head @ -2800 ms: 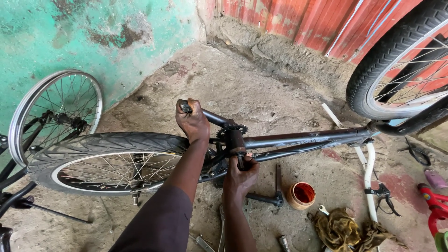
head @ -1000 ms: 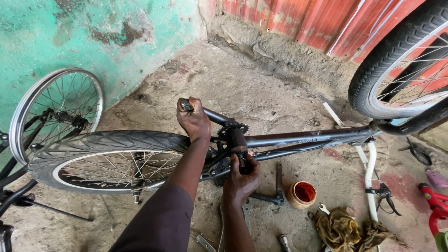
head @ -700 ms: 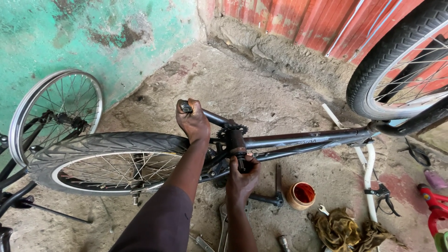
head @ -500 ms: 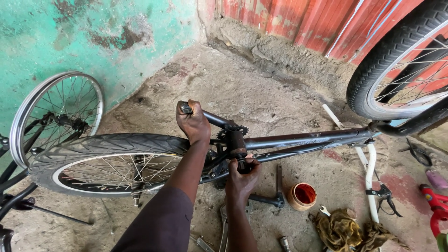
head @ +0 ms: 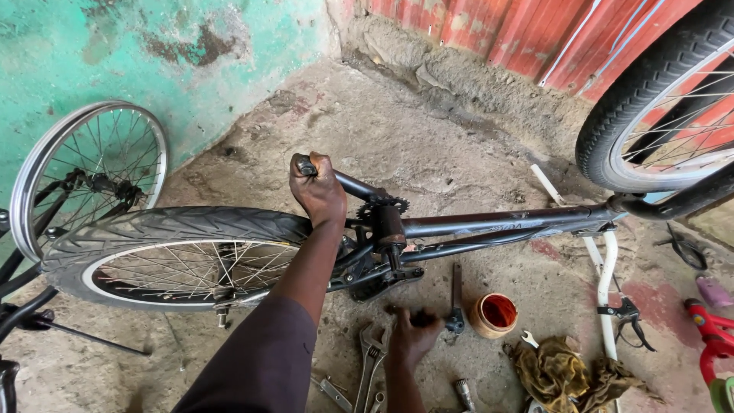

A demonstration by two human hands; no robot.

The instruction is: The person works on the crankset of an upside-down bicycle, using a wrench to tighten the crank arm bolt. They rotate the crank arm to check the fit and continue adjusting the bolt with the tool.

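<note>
While my left hand (head: 319, 193) stays clamped around the black crank arm (head: 345, 182) above the bike frame (head: 497, 223), my right hand (head: 413, 336) has dropped to the floor (head: 397, 138), fingers curled over a small dark tool (head: 419, 317) I cannot identify. Wrenches (head: 370, 359) lie just beside it, an orange cup (head: 494, 314) and rag (head: 562, 367) nearby. Behind my left arm sits the rear wheel (head: 176, 252).

Black bike frame (head: 505, 223), black knobby-tread tyre (head: 176, 228) near left with silver spokes. Far left wall (head: 153, 69) was patchy turquoise; far right sheeting (head: 527, 30) red, ribbed. Orange tub (head: 494, 315), olive rag (head: 569, 369), white handlebar (head: 604, 283).
</note>
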